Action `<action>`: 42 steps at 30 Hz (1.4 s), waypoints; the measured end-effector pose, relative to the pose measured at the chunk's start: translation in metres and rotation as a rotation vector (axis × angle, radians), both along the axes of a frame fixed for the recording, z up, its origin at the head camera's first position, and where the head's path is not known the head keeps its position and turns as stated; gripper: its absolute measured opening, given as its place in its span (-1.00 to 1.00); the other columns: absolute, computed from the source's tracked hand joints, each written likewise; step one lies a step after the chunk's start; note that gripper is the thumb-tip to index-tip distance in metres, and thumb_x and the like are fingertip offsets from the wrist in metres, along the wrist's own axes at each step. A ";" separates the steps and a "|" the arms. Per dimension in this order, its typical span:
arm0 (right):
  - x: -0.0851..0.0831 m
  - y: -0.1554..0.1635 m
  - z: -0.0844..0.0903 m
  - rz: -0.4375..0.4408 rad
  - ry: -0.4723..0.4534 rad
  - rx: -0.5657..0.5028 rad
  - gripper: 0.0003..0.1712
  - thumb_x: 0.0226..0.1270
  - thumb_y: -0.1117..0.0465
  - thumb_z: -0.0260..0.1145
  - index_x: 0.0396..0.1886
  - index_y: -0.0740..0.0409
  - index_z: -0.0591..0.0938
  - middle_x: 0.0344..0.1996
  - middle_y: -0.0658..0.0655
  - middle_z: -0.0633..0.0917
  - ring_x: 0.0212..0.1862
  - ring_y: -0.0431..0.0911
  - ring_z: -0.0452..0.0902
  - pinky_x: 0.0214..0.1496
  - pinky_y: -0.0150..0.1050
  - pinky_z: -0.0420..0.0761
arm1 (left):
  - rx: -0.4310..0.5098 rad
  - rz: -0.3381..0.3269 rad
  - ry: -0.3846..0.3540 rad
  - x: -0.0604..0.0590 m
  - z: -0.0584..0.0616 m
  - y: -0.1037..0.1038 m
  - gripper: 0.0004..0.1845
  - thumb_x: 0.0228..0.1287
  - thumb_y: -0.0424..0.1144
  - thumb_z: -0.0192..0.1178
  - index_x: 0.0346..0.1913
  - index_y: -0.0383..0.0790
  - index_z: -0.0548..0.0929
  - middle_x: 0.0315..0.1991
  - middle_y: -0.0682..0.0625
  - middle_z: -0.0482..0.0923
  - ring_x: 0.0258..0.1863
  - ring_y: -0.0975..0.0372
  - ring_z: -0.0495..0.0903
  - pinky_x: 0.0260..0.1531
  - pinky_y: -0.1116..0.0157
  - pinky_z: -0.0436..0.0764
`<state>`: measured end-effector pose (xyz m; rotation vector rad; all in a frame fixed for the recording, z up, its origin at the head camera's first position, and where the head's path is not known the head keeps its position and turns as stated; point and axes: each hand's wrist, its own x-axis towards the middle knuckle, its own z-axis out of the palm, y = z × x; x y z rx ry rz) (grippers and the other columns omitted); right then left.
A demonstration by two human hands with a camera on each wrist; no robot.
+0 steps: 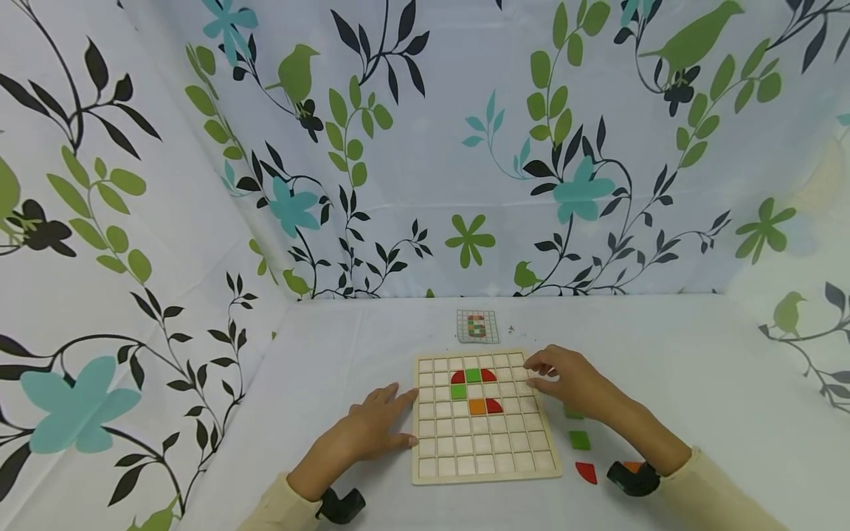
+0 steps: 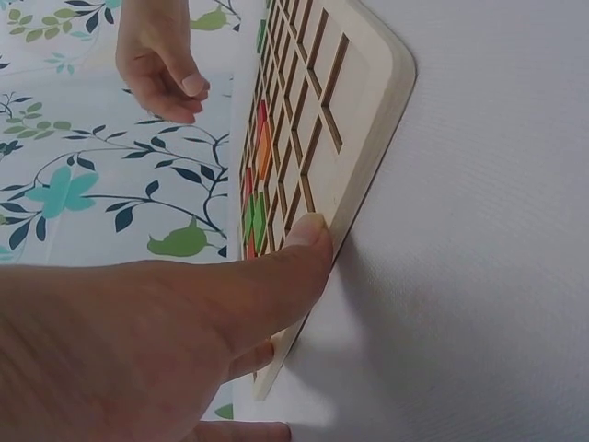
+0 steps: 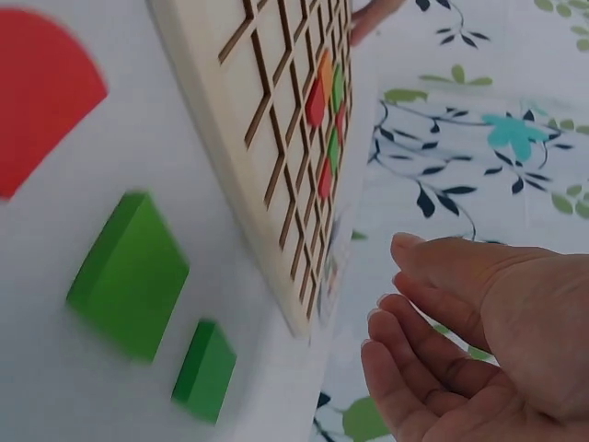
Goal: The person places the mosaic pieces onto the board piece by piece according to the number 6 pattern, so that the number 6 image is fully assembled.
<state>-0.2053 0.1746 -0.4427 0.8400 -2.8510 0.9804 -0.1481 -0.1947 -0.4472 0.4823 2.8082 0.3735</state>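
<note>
A wooden grid board [image 1: 483, 468] lies flat on the white table. It carries red quarter-round [image 1: 457, 377], green [image 1: 473, 375] and orange [image 1: 477, 405] tiles in its upper middle cells. My left hand [image 1: 388, 417] lies flat on the table, its fingers straight against the board's left edge, and the thumb [image 2: 304, 241] presses the board's rim [image 2: 373, 120]. My right hand [image 1: 554, 372] hovers over the board's upper right corner. Its fingers [image 3: 433, 322] are loosely curved and hold nothing.
Loose tiles lie right of the board: a green square [image 1: 580, 440], a red quarter-round [image 1: 586, 472], another green piece [image 1: 573, 413] by my right forearm, and an orange one [image 1: 633, 466] at the wrist. A small pattern card [image 1: 477, 326] lies behind the board. Leaf-print cloth walls enclose the table.
</note>
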 end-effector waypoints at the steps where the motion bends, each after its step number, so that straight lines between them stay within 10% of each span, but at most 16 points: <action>1: 0.000 0.004 -0.001 -0.005 0.009 -0.002 -0.67 0.28 0.28 0.47 0.03 0.18 0.68 -0.09 0.06 0.67 -0.05 -0.05 0.60 0.01 -0.08 0.64 | 0.003 -0.001 0.000 0.000 0.000 0.000 -0.16 0.26 0.16 0.32 0.52 -0.08 0.31 0.48 -0.28 0.18 0.44 -0.17 0.16 0.14 -0.37 0.28; 12: 0.008 0.046 -0.001 -0.065 0.015 -0.013 -0.65 0.30 0.24 0.46 0.05 0.22 0.66 -0.06 0.10 0.69 -0.06 -0.02 0.64 -0.02 -0.12 0.66 | 0.011 -0.011 0.006 0.002 0.002 0.000 -0.17 0.28 0.17 0.30 0.52 -0.08 0.31 0.47 -0.29 0.18 0.44 -0.17 0.16 0.15 -0.38 0.28; 27: 0.028 0.073 -0.021 -0.112 -0.200 0.012 -0.43 0.22 0.06 0.52 0.17 0.16 0.61 0.08 0.05 0.65 0.09 0.00 0.57 0.12 -0.01 0.58 | -0.017 -0.008 0.007 0.000 0.000 0.001 -0.17 0.28 0.18 0.30 0.52 -0.06 0.30 0.47 -0.28 0.19 0.43 -0.17 0.18 0.14 -0.37 0.30; 42: 0.029 0.068 -0.031 -0.104 -0.167 0.038 -0.58 0.20 0.17 0.53 0.04 0.10 0.66 -0.08 -0.08 0.64 0.03 -0.05 0.55 0.13 -0.02 0.58 | 0.004 -0.008 0.006 0.000 -0.001 -0.001 -0.18 0.30 0.16 0.29 0.53 -0.06 0.29 0.48 -0.29 0.17 0.44 -0.18 0.15 0.15 -0.37 0.28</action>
